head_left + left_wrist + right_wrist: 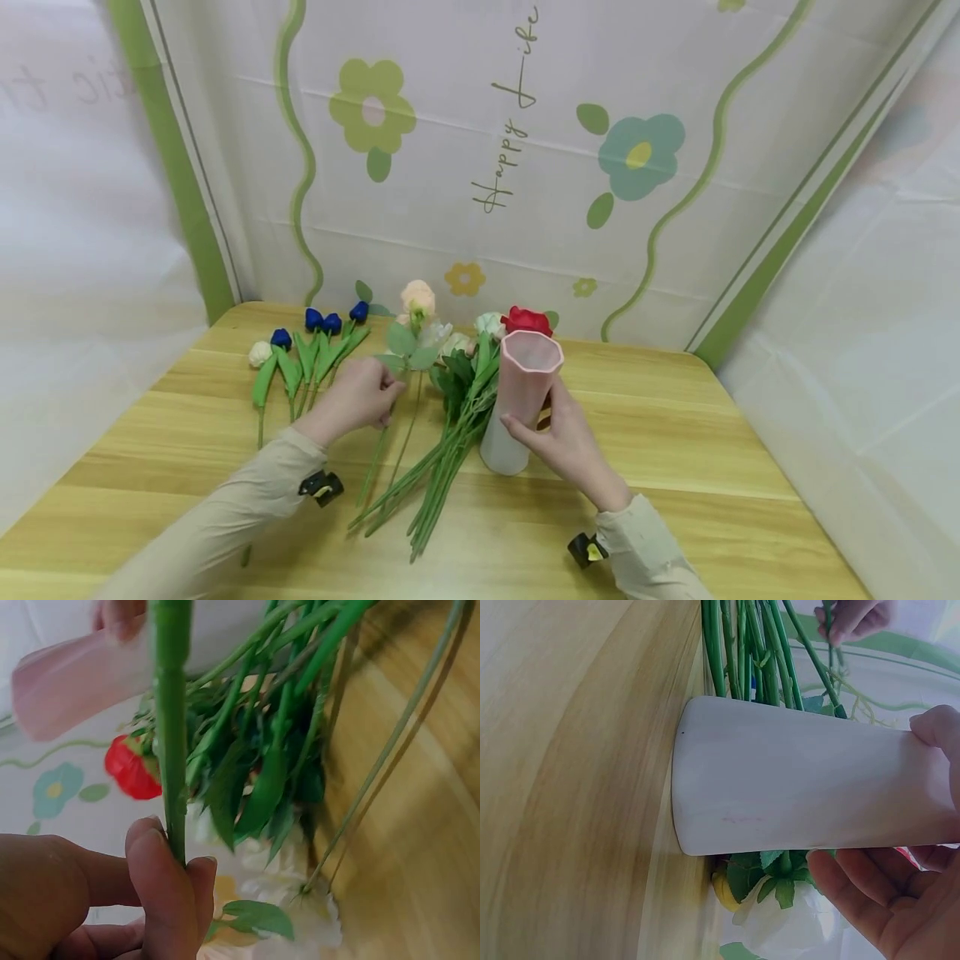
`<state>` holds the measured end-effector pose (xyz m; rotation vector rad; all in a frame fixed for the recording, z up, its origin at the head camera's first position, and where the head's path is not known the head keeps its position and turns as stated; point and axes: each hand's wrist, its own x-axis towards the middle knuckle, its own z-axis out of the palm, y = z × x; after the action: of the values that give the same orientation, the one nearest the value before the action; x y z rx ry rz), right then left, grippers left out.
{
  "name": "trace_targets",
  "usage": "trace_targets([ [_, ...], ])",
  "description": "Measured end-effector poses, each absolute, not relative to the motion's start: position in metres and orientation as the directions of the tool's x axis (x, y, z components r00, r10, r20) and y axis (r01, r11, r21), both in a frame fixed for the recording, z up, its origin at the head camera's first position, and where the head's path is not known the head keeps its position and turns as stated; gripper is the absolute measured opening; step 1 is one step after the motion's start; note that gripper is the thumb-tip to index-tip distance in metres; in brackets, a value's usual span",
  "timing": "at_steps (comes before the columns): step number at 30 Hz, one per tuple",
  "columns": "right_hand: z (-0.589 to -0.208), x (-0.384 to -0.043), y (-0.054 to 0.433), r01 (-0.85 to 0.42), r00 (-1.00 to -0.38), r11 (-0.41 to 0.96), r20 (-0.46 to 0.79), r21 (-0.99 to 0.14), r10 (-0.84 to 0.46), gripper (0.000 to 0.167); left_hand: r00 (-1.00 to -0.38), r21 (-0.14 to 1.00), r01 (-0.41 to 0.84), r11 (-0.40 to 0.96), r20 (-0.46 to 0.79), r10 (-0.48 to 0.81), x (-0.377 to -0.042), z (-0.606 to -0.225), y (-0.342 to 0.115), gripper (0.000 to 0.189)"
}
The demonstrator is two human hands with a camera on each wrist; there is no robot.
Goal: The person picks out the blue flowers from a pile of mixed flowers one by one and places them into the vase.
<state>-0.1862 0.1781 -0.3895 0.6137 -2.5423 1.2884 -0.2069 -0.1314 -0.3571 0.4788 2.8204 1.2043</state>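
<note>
My left hand point(358, 398) pinches the green stem point(171, 750) of an artificial flower between thumb and fingers. A peach bloom point(417, 298) with leaves shows just above that hand, and the stem's lower end points down toward the table. My right hand point(566, 437) grips a tall faceted vase point(517, 400), pink at the rim and white lower down, with thumb and fingers on either side. The vase's base is at the tabletop, its mouth facing up. Against its left side lies a bunch of green stems point(442, 475), with a red rose point(527, 321) behind the vase.
Several blue tulips point(332, 322) and a white bloom point(260, 354) lie in a row on the left of the wooden table point(675, 433). Pale blooms point(456, 343) lie near the back edge. A printed curtain point(465, 125) hangs behind the table.
</note>
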Motion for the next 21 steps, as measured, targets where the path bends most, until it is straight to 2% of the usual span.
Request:
trace_targets([
  [4, -0.389, -0.186, 0.178, -0.460, -0.888, 0.537, 0.379, -0.708, -0.261, 0.071, -0.944, 0.674, 0.275, 0.685, 0.054, 0.325, -0.213, -0.369, -0.117, 0.047],
  [12, -0.391, -0.186, 0.177, -0.455, -0.891, 0.530, 0.371, -0.716, -0.263, 0.069, -0.917, 0.433, 0.390, 0.813, 0.106, 0.383, -0.222, -0.394, -0.103, 0.054],
  [17, -0.391, -0.186, 0.177, -0.457, -0.890, 0.516, 0.376, -0.725, -0.259, 0.068, -0.919, 0.450, 0.377, 0.810, 0.071, 0.389, -0.224, -0.396, -0.107, 0.052],
  [21, -0.390, -0.186, 0.177, -0.460, -0.888, 0.508, 0.380, -0.728, -0.259, 0.067, -0.939, 0.463, 0.320, 0.826, 0.038, 0.342, -0.214, -0.381, -0.126, 0.045],
])
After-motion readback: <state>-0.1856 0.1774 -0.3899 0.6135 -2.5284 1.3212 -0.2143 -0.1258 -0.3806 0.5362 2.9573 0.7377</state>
